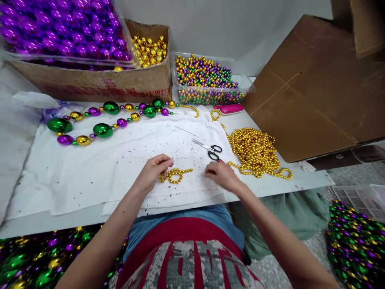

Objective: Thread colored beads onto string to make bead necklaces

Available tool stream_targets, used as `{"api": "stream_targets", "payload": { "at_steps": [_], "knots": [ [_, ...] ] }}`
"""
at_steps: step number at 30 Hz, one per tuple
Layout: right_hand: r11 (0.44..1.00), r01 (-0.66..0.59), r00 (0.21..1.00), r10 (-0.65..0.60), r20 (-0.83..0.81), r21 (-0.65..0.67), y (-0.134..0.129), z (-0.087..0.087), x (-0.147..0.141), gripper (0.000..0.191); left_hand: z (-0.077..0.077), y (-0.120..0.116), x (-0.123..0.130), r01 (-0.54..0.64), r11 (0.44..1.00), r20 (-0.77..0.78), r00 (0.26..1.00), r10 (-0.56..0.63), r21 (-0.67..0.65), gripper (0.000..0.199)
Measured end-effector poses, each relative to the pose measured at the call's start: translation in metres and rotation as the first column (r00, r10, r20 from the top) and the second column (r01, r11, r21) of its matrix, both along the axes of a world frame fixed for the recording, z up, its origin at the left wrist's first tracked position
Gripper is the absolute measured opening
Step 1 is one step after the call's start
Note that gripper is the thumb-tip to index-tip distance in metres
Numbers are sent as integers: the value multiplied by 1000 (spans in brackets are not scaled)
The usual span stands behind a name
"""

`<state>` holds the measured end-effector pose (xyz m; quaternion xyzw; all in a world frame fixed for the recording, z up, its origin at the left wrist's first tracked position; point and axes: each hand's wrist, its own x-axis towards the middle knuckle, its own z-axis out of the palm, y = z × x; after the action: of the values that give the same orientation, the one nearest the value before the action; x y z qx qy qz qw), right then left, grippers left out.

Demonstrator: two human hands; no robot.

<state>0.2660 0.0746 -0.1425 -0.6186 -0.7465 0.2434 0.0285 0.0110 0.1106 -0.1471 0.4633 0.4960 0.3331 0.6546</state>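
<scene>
My left hand [155,171] is closed in a pinch over the white cloth, its lower fingers on one end of a short gold bead strand [175,176]. The strand curls into a small loop on the cloth, its free end pointing right. To the right of it, my right hand [221,175] hovers with curled fingers, slightly blurred; whatever they hold is hidden. Just beyond that hand lie black-handled scissors [213,151], blades pointing left. A bit of something red shows behind its knuckles. A thin needle-like rod [189,132] rests farther back.
Gold bead strands [254,150] are heaped at right. A large-bead necklace [102,130] stretches across the back left. Behind stand a tub of purple beads [69,36], a cardboard box [105,84] and a tub of mixed beads [207,78]. A pink tool [231,109] lies near a large carton [313,92].
</scene>
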Motion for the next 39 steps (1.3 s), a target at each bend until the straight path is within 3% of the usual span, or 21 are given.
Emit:
{"api": "stream_targets", "payload": {
  "at_steps": [4, 6, 8, 9, 10, 12, 13, 15, 17, 18, 22, 26, 32, 39],
  "knots": [
    [994, 90, 991, -82, -107, 68, -42, -13, -32, 10, 1, 1, 1, 14, 1000, -3, 1000, -14, 17, 22],
    [987, 147, 958, -126, -256, 64, -63, -13, -13, 12, 3, 2, -1, 12, 999, -19, 1000, -11, 45, 21],
    [990, 140, 940, -140, -311, -23, -92, -7, 29, 13, 5, 2, -3, 4, 996, -39, 999, -1, 94, 19],
    [989, 113, 954, -134, -269, -92, -109, -2, 54, 15, 6, 3, -3, 2, 993, -46, 999, 4, 121, 18],
    [980, 166, 972, -181, -147, -111, -124, 3, 78, 18, 8, 3, -3, 4, 990, -51, 999, 3, 142, 18],
    [895, 426, 879, -445, 174, 133, -144, 16, 113, 18, 11, 2, 0, 26, 987, -51, 999, -19, 158, 17],
    [866, 459, 847, -494, 195, 198, -145, 22, 122, 13, 13, 2, 3, 48, 987, -46, 998, -41, 155, 18],
    [835, 466, 854, -511, 101, 292, -127, 33, 121, 14, 15, 2, 11, 100, 985, -33, 995, -96, 139, 20],
    [838, 427, 902, -422, -92, 340, -86, 39, 106, 19, 17, 1, 18, 141, 983, -30, 990, -138, 121, 23],
    [835, 417, 907, -404, -114, 358, -61, 41, 99, 21, 17, 1, 19, 151, 982, -37, 988, -148, 109, 24],
    [778, 425, 863, -502, 51, 463, 36, 36, 90, 27, 15, 3, 16, 139, 988, -92, 987, -133, 64, 27],
    [814, 352, 875, -461, 146, 463, 85, 20, 97, 29, 9, 4, 4, 80, 995, -118, 990, -73, 61, 28],
    [893, 215, 908, -331, 255, 395, 95, -2, 84, 24, 1, 6, -8, 27, 999, -143, 989, -22, 36, 31],
    [886, 194, 951, -275, 141, 422, 56, 9, 51, 24, 0, 6, -19, -23, 999, -129, 991, 26, 24, 31]
  ]
}}
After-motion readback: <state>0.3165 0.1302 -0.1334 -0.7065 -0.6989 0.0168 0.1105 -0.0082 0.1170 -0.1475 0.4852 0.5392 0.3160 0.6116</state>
